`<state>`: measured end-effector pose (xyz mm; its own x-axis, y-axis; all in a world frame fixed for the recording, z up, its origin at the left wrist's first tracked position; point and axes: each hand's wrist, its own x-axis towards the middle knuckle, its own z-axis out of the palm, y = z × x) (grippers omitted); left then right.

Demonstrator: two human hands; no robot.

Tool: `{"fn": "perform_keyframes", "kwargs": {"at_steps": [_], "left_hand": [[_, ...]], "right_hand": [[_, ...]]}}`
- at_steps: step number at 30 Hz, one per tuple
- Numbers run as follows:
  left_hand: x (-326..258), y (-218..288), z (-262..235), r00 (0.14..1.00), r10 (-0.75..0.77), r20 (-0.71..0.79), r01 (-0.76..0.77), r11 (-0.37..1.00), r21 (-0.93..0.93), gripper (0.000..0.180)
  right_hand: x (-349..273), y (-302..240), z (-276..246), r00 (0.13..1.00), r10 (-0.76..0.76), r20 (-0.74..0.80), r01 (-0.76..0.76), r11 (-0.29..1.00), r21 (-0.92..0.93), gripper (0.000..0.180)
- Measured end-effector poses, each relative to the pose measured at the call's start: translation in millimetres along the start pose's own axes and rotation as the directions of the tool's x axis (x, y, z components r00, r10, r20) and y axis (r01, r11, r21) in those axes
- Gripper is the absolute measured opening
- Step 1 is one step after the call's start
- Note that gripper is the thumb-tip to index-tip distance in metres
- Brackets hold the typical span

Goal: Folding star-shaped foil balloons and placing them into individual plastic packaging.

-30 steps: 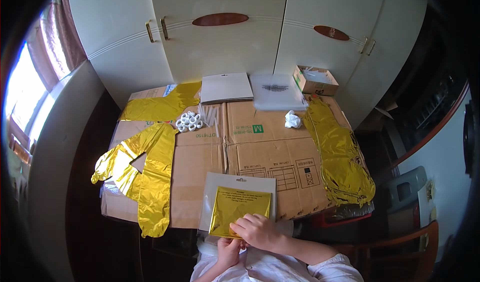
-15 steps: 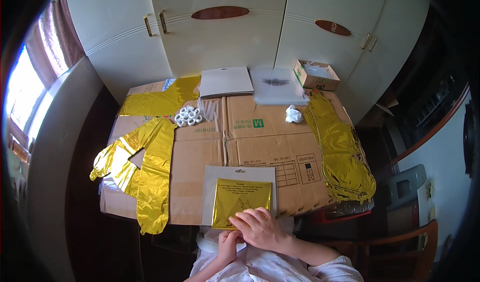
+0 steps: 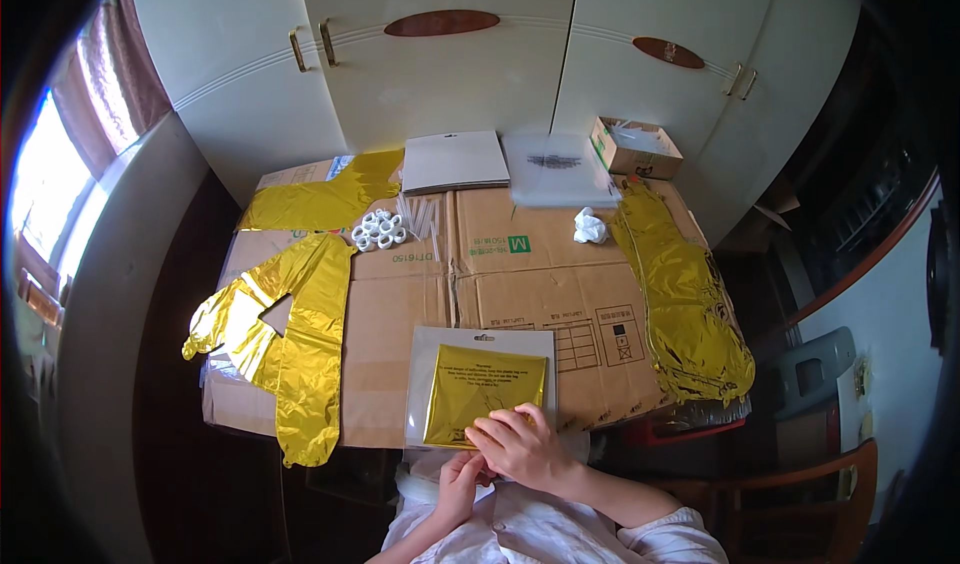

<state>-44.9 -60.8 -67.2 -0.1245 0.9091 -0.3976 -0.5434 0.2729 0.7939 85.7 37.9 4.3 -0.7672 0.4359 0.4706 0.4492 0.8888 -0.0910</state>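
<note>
"Head view: where is the folded gold foil (image 3: 482, 376) lying?"

"It is lying over a pale packet (image 3: 416, 394) with a hang hole, at the near edge of the cardboard (image 3: 390, 364), straight in front of the person's chest. Whether it is sitting inside the packet is not showing clearly."

"Which way is it lying from the fingers?"

"Away from the body. Its near edge is facing the fingertips, and most of its face is spreading beyond them, a little to the left of the right hand (image 3: 522, 454)."

"And its long axis?"

"The foil is looking slightly wider than deep, so its longer side is running left to right, across the line of the forearms. The packet's near end is hiding behind the hands, so its full length is impossible to tell."

"Which hand is being nearer?"

"The right one. Its bent fingers are lying close together over the foil's near right corner. The left hand (image 3: 458, 491) is resting just below the near edge, its fingertips almost meeting the right hand's."

"Are they clamping anything?"

"No telling. The right thumb is hiding, and the left fingers are curling toward the thumb, but any grip on the packet's edge is staying out of sight."
</note>
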Motion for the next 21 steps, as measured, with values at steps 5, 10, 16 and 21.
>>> {"fn": "perform_keyframes", "kwargs": {"at_steps": [5, 10, 16, 21], "left_hand": [[1, 5, 0, 1.000, -0.018, -0.002, 0.018, 0.998, 0.059, 0.022], [1, 3, -1, 1.000, -0.007, 0.005, 0.007, 0.996, 0.087, 0.021], [0, 8, 3, 1.000, -0.015, -0.024, 0.016, 0.998, 0.068, 0.022], [-2, 17, 0, 0.999, -0.016, -0.040, 0.020, 0.995, 0.097, 0.025]], "right_hand": [[2, -3, 2, 0.999, 0.040, -0.017, -0.041, 0.999, -0.027, 0.037], [4, -3, 4, 0.995, 0.093, -0.029, -0.093, 0.996, 0.018, 0.035], [6, 1, 3, 0.995, 0.099, -0.025, -0.100, 0.995, -0.026, 0.035], [4, 12, 1, 0.995, 0.095, -0.007, -0.094, 0.993, 0.065, 0.037]]}}
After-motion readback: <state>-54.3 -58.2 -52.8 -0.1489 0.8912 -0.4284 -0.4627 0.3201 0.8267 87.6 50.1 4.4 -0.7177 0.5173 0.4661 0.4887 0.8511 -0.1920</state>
